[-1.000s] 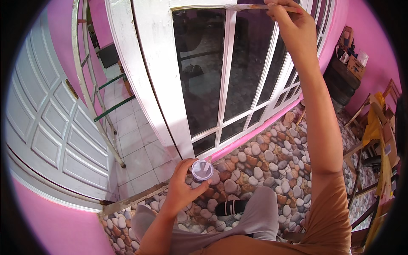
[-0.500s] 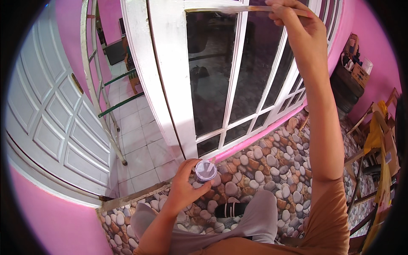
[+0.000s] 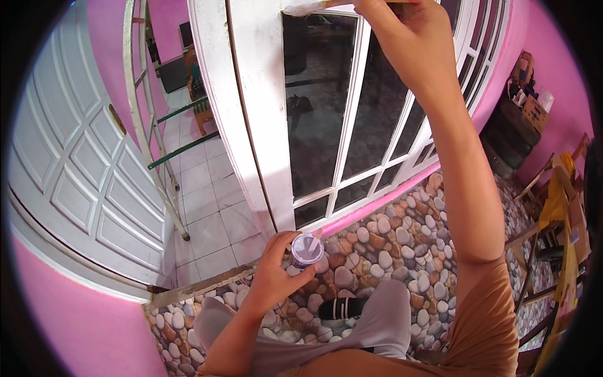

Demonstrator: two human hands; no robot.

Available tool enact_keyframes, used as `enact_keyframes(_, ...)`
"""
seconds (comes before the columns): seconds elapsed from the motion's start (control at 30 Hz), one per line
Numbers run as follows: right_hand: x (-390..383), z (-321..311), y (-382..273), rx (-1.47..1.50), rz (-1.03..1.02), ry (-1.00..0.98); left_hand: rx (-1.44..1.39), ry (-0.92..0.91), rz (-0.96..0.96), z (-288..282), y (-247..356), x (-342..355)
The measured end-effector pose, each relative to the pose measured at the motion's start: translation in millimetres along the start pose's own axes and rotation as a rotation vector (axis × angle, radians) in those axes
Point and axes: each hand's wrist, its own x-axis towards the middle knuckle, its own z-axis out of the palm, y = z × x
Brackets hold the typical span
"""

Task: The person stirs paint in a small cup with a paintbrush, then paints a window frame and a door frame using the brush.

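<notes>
Up at the top edge, my right hand (image 3: 418, 31) is closed around a paintbrush (image 3: 308, 8) held nearly level. Its whitish bristles point left and lie at the upper left corner of a dark glass pane (image 3: 320, 107), against the white window frame (image 3: 260, 94). Part of the brush handle is covered by my fingers. Lower down, my left hand (image 3: 276, 276) grips the side of a small round paint pot (image 3: 307, 250), kept upright. Inside the pot is something greyish, with a pale flat strip across its rim.
Left of the window, a metal ladder (image 3: 151, 125) with green rungs stands by an open white panelled door (image 3: 88, 169). Pebble-patterned flooring (image 3: 377, 251) lies below. On the right are stacked tires (image 3: 509, 132), a cardboard box (image 3: 535, 113) and assorted wooden pieces (image 3: 568, 220).
The brush and my right hand have moved left along the top of the pane to its corner. My left hand stays almost in place with the pot. The view has shifted slightly.
</notes>
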Motion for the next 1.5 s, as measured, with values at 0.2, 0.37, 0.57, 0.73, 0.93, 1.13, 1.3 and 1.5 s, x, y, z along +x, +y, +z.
enact_keyframes(0.2, 3.9, -11.9, 9.6, 0.053, -0.122, 0.102, 0.006, 0.026, 0.032, 0.3, 1.9, 0.5)
enact_keyframes(0.37, -2.5, 0.4, -0.9, 0.115, -0.095, -0.007, 0.007, 0.002, -0.021, -0.3, 3.4, -1.8)
enact_keyframes(0.57, 3.7, -5.5, 9.9, 0.105, -0.11, 0.011, 0.028, 0.008, -0.004, 1.5, 2.8, -2.2)
enact_keyframes(0.73, 0.7, -9.4, 7.9, 0.009, -0.092, 0.156, 0.03, 0.044, 0.038, 1.3, 0.3, -1.8)
enact_keyframes(0.93, -3.8, 5.1, -9.6, 0.052, 0.003, 0.011, 0.01, 0.04, 0.033, 1.8, 1.8, -1.1)
enact_keyframes(1.13, 5.8, 0.0, 7.5, 0.049, -0.068, 0.044, 0.004, 0.036, 0.014, 3.5, 3.4, -0.3)
enact_keyframes(1.3, 1.0, -6.1, 0.8, 0.037, -0.103, 0.086, 0.027, 0.044, 0.025, 0.8, 0.4, -1.3)
enact_keyframes(1.5, -3.4, 11.2, -9.7, 0.075, -0.084, 0.033, 0.0, 0.001, -0.004, 1.7, -1.7, -1.2)
